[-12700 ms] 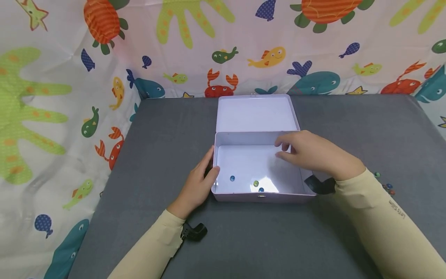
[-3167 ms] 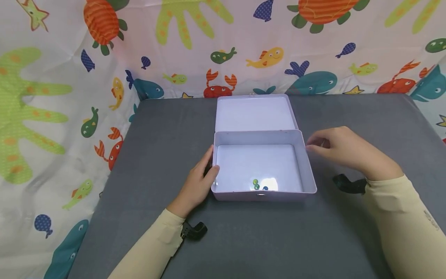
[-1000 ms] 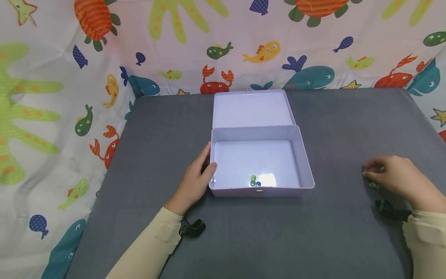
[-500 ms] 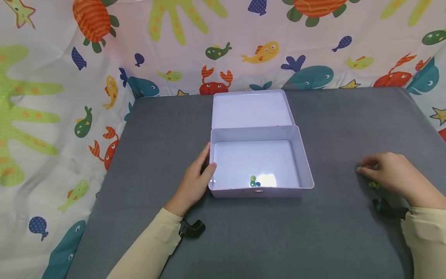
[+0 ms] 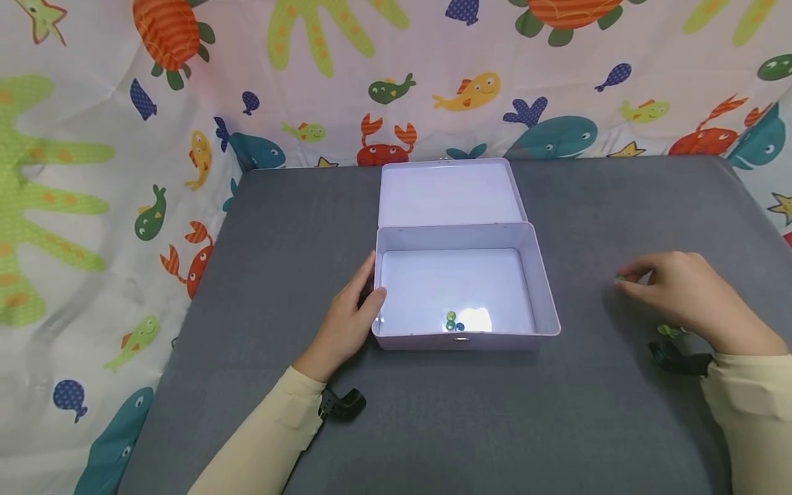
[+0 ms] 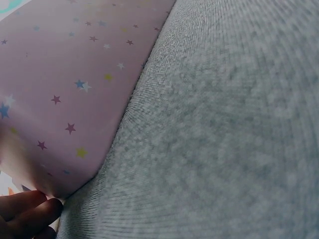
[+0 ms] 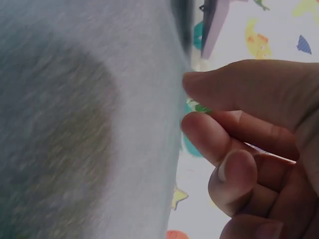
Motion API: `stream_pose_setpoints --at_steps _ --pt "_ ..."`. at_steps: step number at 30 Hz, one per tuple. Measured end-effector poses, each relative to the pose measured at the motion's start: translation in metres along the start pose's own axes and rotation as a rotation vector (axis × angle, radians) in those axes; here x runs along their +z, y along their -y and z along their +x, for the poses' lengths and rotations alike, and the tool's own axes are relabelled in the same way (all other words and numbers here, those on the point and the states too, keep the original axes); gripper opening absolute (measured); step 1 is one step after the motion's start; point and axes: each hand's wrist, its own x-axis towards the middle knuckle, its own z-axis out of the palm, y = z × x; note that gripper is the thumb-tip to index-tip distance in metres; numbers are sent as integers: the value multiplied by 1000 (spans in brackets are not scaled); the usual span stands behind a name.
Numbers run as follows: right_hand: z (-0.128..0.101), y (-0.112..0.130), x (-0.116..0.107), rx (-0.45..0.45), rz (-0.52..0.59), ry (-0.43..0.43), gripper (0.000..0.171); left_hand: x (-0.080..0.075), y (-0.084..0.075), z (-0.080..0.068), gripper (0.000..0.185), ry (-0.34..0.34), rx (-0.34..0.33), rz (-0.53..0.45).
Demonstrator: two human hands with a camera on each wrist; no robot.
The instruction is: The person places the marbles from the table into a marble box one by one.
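Observation:
A pale lilac metal box (image 5: 454, 342) stands on the grey table with its lid (image 5: 452, 194) hinged back. My left hand (image 5: 342, 323) holds the box's left wall, thumb at the rim and fingers outside. In the left wrist view, the fingertips (image 6: 30, 214) touch the star-printed side (image 6: 70, 99). Inside, near the front wall, lie a yellow-green marble (image 5: 451, 315), a teal one (image 5: 450, 326) and a blue one (image 5: 460, 327). Right of the box, my right hand (image 5: 687, 292) pinches a small green marble (image 7: 201, 107) between thumb and forefinger, mostly hidden by the fingertips.
Green marbles (image 5: 669, 331) lie on the table beneath my right wrist, partly hidden. A sea-animal printed cloth (image 5: 334, 75) hangs behind and to the left of the grey table (image 5: 458, 419). A black wrist camera (image 5: 343, 405) sits below each hand.
From over the box, my right hand went right to the loose marbles, pinched one, and has moved slightly left and up with it. Marbles inside the box shifted earlier. The left hand stays.

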Motion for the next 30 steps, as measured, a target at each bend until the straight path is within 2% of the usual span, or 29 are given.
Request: stream_pose_setpoints --at_steps 9,17,24,30 --pt "16 25 -8 -75 86 14 26 -1 1 1 67 -13 5 -4" --pt "29 56 -10 -140 84 -31 23 -1 0 -1 66 0 -8 2" --pt "42 87 -16 -212 65 -63 22 -3 0 1 65 -6 7 6" --pt "53 118 -21 -241 79 -35 22 1 1 0 65 -10 5 1"
